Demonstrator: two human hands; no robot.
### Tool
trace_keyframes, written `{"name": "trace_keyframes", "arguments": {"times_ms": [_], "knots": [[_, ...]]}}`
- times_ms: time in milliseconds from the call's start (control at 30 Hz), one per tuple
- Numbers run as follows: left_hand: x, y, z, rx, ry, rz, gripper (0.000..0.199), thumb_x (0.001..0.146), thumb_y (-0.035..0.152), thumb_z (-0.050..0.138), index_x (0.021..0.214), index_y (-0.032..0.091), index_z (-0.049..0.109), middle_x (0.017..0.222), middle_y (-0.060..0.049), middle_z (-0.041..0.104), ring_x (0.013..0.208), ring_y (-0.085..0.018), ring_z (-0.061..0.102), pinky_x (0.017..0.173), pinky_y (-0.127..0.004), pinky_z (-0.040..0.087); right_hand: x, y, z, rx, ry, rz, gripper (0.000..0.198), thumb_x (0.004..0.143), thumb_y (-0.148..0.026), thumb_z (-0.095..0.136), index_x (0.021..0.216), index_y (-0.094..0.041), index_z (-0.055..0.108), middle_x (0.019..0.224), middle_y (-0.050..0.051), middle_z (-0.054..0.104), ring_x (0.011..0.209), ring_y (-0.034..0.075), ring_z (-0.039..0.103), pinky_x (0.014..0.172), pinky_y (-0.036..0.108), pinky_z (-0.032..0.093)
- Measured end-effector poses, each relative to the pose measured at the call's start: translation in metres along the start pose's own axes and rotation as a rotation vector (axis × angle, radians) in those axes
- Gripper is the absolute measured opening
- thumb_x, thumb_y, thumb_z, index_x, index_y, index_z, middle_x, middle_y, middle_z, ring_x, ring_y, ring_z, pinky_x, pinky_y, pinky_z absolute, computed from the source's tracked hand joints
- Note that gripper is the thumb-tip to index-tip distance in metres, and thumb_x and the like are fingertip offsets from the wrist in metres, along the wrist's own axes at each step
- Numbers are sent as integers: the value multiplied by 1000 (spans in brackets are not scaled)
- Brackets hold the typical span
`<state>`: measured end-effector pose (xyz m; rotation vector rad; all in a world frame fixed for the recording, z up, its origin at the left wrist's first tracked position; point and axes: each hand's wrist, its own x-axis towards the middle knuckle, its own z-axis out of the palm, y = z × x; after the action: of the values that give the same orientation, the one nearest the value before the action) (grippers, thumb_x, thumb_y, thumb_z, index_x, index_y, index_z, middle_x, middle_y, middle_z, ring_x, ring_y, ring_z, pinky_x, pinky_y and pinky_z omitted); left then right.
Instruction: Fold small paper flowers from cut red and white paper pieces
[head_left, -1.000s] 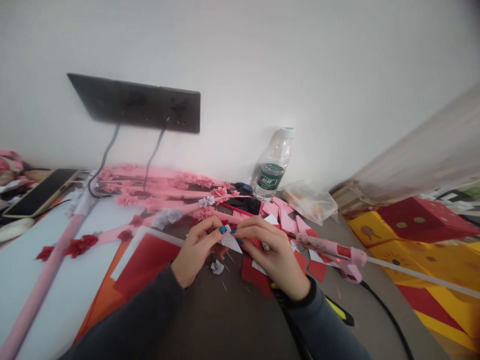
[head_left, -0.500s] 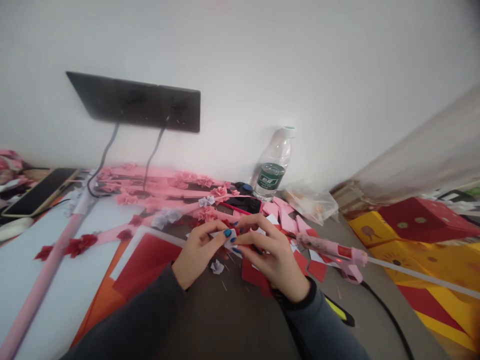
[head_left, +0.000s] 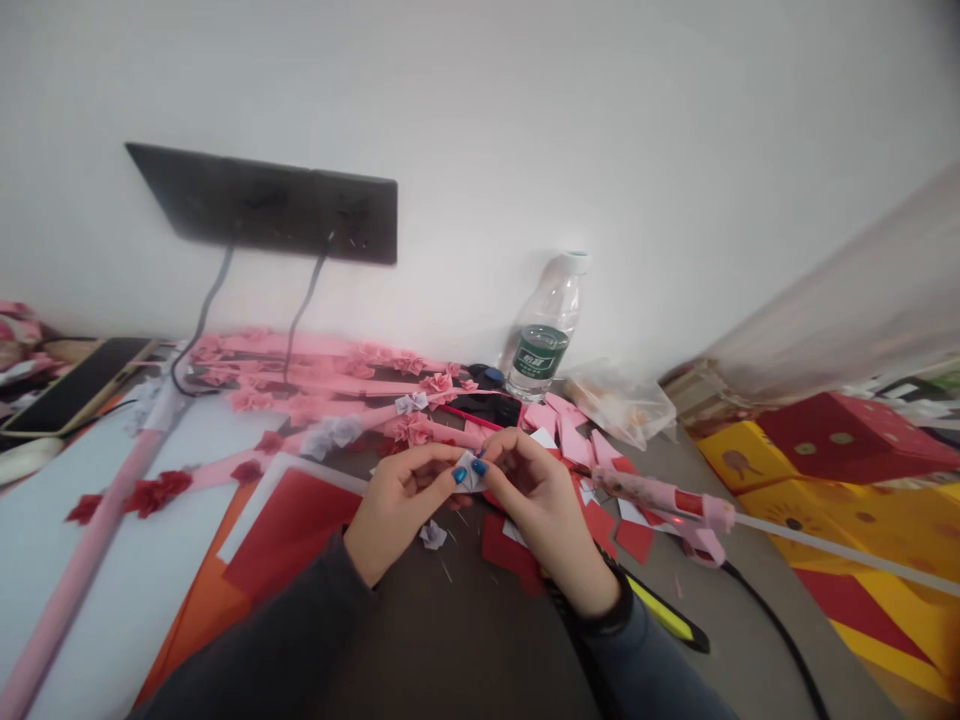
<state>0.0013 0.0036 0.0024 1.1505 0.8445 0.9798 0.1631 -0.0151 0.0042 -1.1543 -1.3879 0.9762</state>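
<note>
Between my two hands is a small folded piece of white paper (head_left: 469,474), with crease lines showing on it. My left hand (head_left: 401,505) pinches its left side, thumb in front and fingers behind. From the right, my right hand (head_left: 547,515) pinches the same paper between thumb and fingers. Just below my left fingers a pale paper flower (head_left: 433,535) lies on the grey table (head_left: 442,660). Red paper pieces (head_left: 512,545) lie under my right hand. Pink paper pieces (head_left: 574,440) are heaped behind it.
A pink glue gun (head_left: 660,500) with a long glue stick lies at the right, near a yellow cutter (head_left: 664,610). A water bottle (head_left: 541,340) stands by the wall. Pink branches with paper flowers (head_left: 322,370) spread left. Yellow and red boxes (head_left: 855,440) fill the right edge.
My right fingers have shifted from spread around the paper to a closer pinch, thumb in front. The paper's creased face now shows more. The camera view has moved slightly.
</note>
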Motion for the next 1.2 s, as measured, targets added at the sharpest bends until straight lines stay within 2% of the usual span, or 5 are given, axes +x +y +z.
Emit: {"name": "trace_keyframes", "arguments": {"times_ms": [233, 767, 1067, 1200], "knots": [[0, -3, -1, 21, 5, 36, 15, 80, 31, 72, 87, 18, 74, 88, -5, 72, 77, -17, 68, 67, -26, 59, -3, 0, 3, -78, 29, 7, 14, 85, -30, 63, 77, -20, 58, 74, 1, 57, 66, 15, 52, 61, 27, 43], [1, -1, 0, 138, 67, 119, 8, 79, 22, 68, 80, 18, 74, 76, -3, 72, 73, -18, 68, 72, -27, 55, -3, 2, 2, -53, -22, 17, 15, 84, -25, 62, 75, -21, 51, 77, 1, 56, 68, 15, 53, 61, 27, 43], [1, -4, -3, 174, 101, 121, 12, 79, 28, 71, 75, 17, 74, 74, -3, 72, 71, -17, 65, 68, -26, 53, -3, 3, 4, -57, -40, 12, 14, 85, -27, 61, 77, -22, 51, 77, 0, 56, 69, 16, 53, 62, 27, 43], [3, -9, -6, 133, 143, 84, 13, 82, 30, 70, 82, 18, 73, 81, -3, 72, 71, -16, 64, 61, -24, 51, -3, 4, 6, -117, -75, 37, 15, 88, -32, 61, 82, -21, 53, 75, -1, 55, 67, 15, 51, 61, 27, 42]]}}
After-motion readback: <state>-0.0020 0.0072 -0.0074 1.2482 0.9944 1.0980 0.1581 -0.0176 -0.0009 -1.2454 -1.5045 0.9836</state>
